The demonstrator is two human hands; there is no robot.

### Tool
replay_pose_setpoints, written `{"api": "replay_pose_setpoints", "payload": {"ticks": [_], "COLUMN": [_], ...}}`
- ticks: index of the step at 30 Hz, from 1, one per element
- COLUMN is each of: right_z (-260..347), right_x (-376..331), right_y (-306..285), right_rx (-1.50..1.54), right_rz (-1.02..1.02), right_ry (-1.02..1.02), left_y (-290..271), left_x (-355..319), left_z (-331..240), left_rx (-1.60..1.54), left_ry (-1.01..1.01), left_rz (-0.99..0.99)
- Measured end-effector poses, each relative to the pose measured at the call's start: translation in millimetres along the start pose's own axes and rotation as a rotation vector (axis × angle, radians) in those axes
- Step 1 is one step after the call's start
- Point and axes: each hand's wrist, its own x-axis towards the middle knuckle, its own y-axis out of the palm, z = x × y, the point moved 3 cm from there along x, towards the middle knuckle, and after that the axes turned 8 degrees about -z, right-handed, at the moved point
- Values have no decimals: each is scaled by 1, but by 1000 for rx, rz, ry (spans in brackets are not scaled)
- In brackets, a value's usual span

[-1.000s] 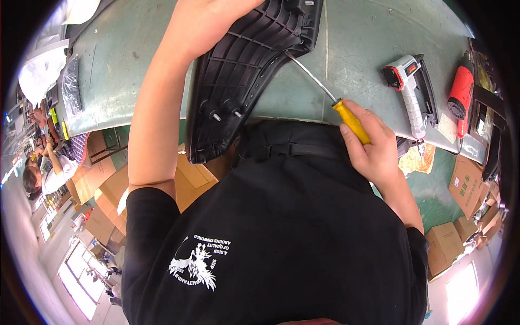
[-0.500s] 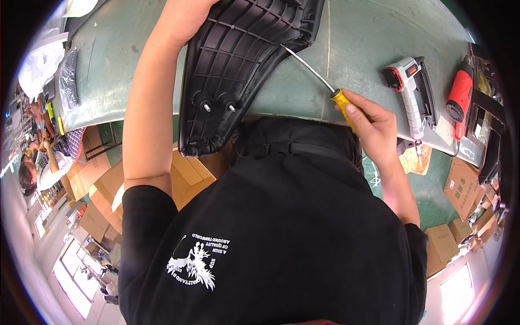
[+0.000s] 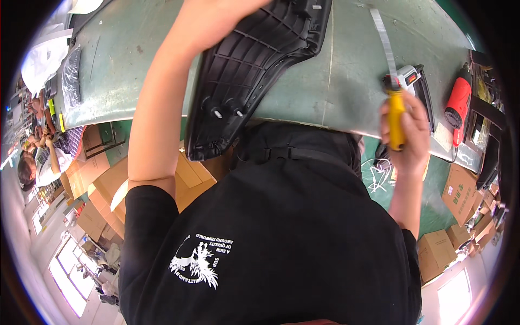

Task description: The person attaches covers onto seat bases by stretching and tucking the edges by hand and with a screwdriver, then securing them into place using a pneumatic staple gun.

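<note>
A black ribbed plastic panel (image 3: 238, 70) with a padded, wrapped edge lies angled across the table's front edge, its ribbed side up. Two studs with pale tips stick up from its near end. Over its far part reaches my left hand (image 3: 227, 19); the fingers run out at the top edge, so their grip is hidden. Off to the right, my right hand (image 3: 410, 132) is closed around the yellow handle of a screwdriver (image 3: 397, 119). The blade points away from me, blurred by motion and apart from the panel. Just beyond this hand lies a grey staple gun (image 3: 410, 75), partly covered.
The green table (image 3: 287, 103) spans the far side. A red heat-gun-like power tool (image 3: 459, 97) lies at its right end. Plastic bags (image 3: 70, 81) are at the left. An open cardboard box (image 3: 187, 176) stands below the edge; more cartons (image 3: 436, 252) are at right. Another person (image 3: 40, 168) sits far left.
My right hand has pulled the screwdriver away from the panel's edge and swung it right, toward the staple gun. The panel has shifted slightly right and nearer, with my left hand still over it.
</note>
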Motion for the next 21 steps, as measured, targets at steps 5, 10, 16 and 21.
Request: {"api": "replay_pose_setpoints", "payload": {"ticks": [5, 10, 16, 21], "right_z": [58, 76, 66, 52], "right_x": [5, -15, -22, -8], "right_y": [-55, -22, 47, 54], "right_rx": [-928, -1237, -1160, -1175], "right_rz": [-373, -179, 205, 260], "right_ry": [-281, -417, -448, -467], "left_y": [23, 30, 33, 33], "left_x": [-9, -12, -15, -15], "left_z": [-32, -36, -40, -35], "left_rx": [393, 523, 563, 554], "left_ry": [207, 195, 185, 216], "left_rz": [-62, -79, -68, -86]}}
